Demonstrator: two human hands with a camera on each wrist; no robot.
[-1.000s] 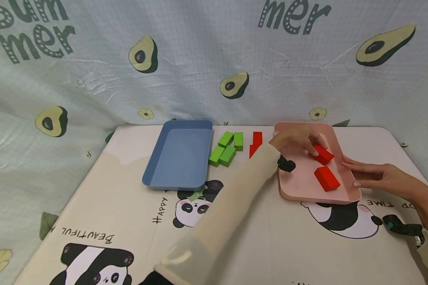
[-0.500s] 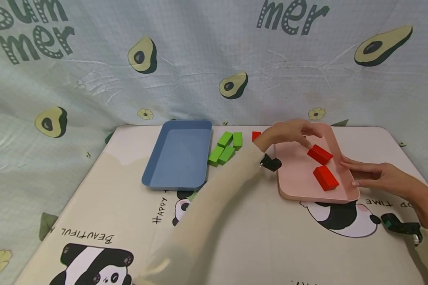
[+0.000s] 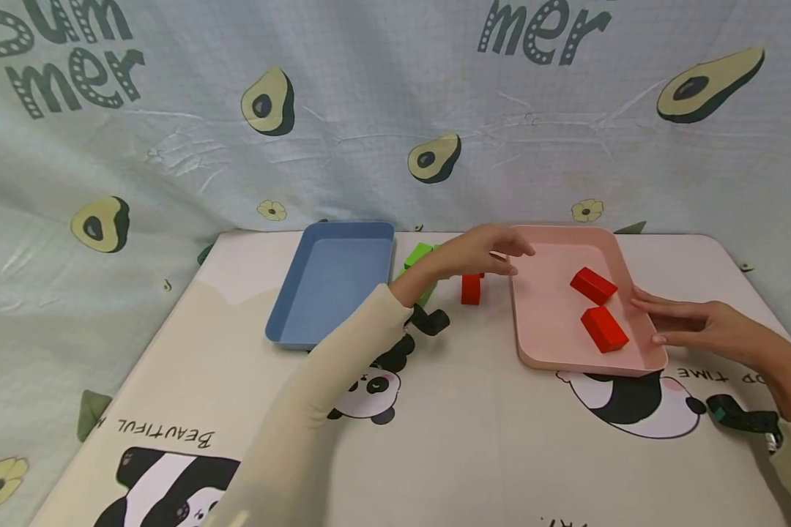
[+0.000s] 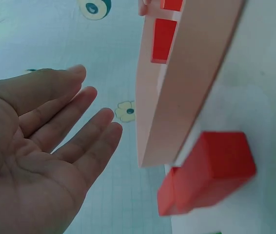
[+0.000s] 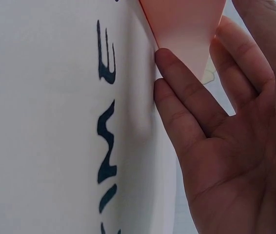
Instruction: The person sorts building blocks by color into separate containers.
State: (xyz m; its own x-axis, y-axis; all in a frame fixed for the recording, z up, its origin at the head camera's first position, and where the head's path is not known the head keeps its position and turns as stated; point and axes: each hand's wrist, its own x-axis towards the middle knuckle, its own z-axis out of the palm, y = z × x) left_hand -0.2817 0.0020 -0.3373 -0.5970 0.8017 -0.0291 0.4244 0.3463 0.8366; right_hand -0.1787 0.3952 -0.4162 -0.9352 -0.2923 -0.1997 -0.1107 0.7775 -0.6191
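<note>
My left hand [image 3: 477, 249] hovers between the green blocks and the pink tray [image 3: 543, 333], fingers loosely extended and nothing in them. In the left wrist view its palm [image 4: 35, 161] is bare, apart from the tray wall. Two red blocks lie inside the tray: an upper red block [image 3: 593, 286] and a lower red block [image 3: 604, 329]. On the table beside the tray are red blocks [image 3: 471, 290], partly hidden by my left hand; the left wrist view shows two. My right hand [image 3: 715, 329] rests its straight fingers [image 5: 191, 92] against the tray's right outer side.
A blue tray [image 3: 323, 285] with nothing in it stands to the left. Green blocks [image 3: 418, 254] sit between the trays, mostly covered by my left hand and wrist. A printed cloth [image 3: 369, 110] hangs behind the table [image 3: 474, 432].
My left hand has let go of the upper red block in the pink tray and moved left, out over the tray's left edge. The right hand stays at the tray's side.
</note>
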